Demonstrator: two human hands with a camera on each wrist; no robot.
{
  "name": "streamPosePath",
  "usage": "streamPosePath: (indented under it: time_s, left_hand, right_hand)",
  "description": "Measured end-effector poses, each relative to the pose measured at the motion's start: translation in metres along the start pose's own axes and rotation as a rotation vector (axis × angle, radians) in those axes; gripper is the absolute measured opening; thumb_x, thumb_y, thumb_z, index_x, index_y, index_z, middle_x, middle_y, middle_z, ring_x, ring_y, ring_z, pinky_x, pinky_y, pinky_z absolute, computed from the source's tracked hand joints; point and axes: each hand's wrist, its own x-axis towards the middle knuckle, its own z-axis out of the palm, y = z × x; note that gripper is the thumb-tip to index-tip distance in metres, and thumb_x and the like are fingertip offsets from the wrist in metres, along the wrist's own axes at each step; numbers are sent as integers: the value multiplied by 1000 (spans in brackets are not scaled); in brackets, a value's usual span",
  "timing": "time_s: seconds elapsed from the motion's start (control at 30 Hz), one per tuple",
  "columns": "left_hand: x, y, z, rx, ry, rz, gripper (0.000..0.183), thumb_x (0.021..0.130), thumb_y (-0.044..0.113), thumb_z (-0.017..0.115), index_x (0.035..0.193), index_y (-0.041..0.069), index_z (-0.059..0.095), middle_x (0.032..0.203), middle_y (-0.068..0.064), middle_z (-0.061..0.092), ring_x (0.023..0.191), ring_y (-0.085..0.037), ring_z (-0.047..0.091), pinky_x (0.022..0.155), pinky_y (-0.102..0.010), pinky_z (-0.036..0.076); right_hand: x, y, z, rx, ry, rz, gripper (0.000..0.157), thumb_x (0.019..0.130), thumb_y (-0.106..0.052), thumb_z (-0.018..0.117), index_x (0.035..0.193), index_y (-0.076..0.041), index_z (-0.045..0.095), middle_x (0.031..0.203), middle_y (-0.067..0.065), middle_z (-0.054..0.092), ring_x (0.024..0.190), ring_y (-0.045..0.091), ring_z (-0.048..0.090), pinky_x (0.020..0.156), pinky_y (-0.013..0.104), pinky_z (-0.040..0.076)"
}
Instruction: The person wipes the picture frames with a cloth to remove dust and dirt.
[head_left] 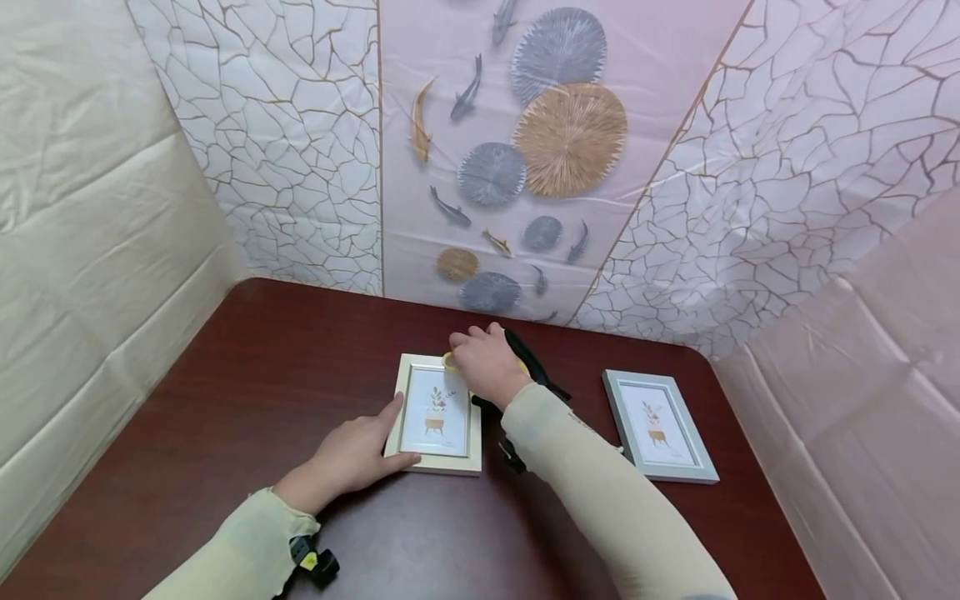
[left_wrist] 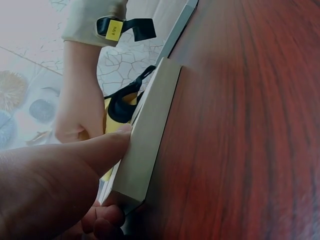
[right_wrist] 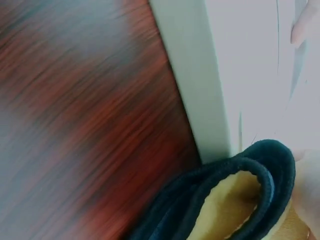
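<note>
A cream picture frame [head_left: 437, 421] with a potted-plant print lies face up on the dark red table. My left hand [head_left: 352, 454] grips its left side and near-left corner, the thumb along the near edge. In the left wrist view the thumb [left_wrist: 107, 145] presses the frame's side, with curled fingers at the corner. At the frame's far right corner my right hand [head_left: 487, 362] holds a yellow cloth with black edging [head_left: 534, 360] against it. The right wrist view shows the cloth's folded black border [right_wrist: 272, 155] beside the frame's cream edge [right_wrist: 195, 75].
To the right lies a grey-blue picture frame [head_left: 660, 429] with a similar print. The table [head_left: 300, 333] meets a patterned fabric wall [head_left: 300, 167] at the back, and pale padded walls [head_left: 90, 208] stand at both sides. Straps with small devices [head_left: 315, 562] hang at the wrists.
</note>
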Motion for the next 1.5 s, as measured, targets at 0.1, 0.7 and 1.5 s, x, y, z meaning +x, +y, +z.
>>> streamPosePath:
  time_s: [0.1,0.7,1.5]
  left_hand:
    - [0,-1,-1,4,8,6,109,93,62,82,172,3,34,129,-27,73,107,-42,75,85,-56,59]
    - [-1,1,-10,22,-4,0,107,95,61,82,171,2,34,127,-27,74,106,-44,75,83,-58,59]
    - [-3,0,-2,33,22,6,109,92,61,84,170,2,37,118,-26,76,100,-42,76,78,-57,59]
  right_hand:
    - [8,-5,-4,-28,-2,-9,32,110,-15,69,124,-38,85,114,-8,67,91,20,49,85,42,32]
    - [43,-35,-19,-63,2,-62,29,115,-23,61,120,-36,86,131,-10,72,107,20,58,96,45,43]
    - [38,-36,-23,-47,-80,-9,29,114,-23,62,113,-36,87,128,-8,71,108,21,60,95,44,45]
